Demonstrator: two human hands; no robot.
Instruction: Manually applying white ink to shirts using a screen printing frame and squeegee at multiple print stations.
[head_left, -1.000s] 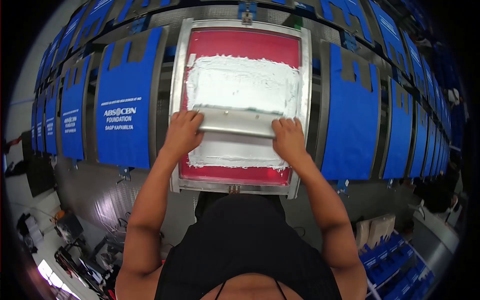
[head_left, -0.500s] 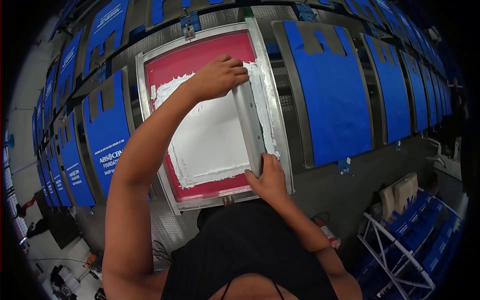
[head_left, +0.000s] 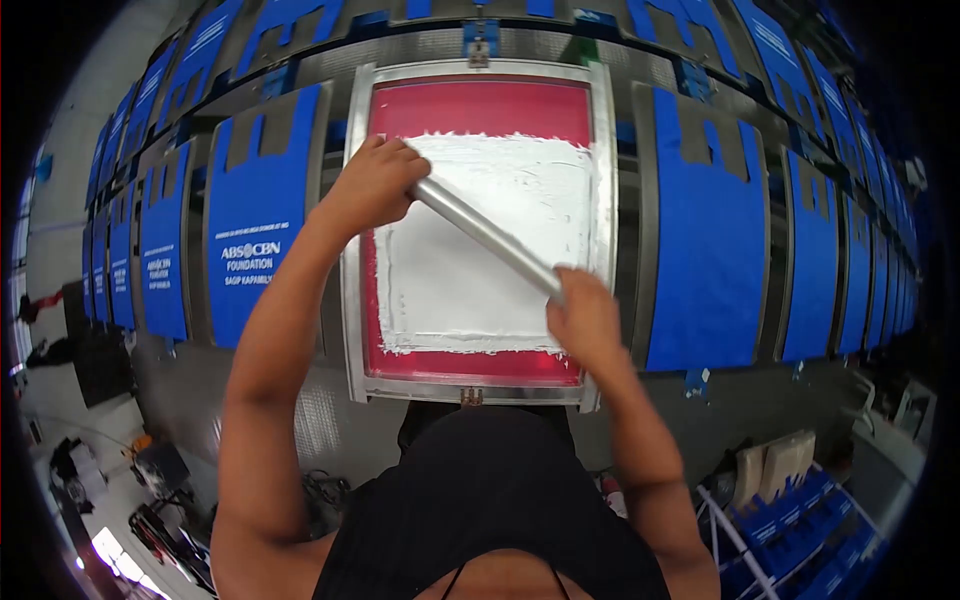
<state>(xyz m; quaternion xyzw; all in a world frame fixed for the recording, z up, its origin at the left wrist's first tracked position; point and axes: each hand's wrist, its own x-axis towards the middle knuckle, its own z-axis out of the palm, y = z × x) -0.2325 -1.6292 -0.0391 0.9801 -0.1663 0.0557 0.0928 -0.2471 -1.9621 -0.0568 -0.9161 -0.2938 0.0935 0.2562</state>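
A metal-framed screen [head_left: 480, 105] with a pink border lies in front of me, its middle covered in thick white paste [head_left: 450, 295] with ragged edges. A long silver squeegee [head_left: 485, 230] slants across it from upper left down to lower right. My left hand [head_left: 390, 175] is wrapped round its upper end at the screen's upper left. My right hand [head_left: 583, 310], a little blurred, grips the lower end near the screen's right side.
Metal platens with blue bag-shaped pieces [head_left: 700, 270], some printed in white, stand in rows either side and behind. A white-tube rack [head_left: 735, 540] holds more blue pieces at lower right. Assorted equipment [head_left: 155, 465] sits on the floor at lower left.
The squeegee went from crosswise to upright along the screen's right side, and is now diagonal. My left hand has moved back leftward, my right hand slightly up. The head view has swung back.
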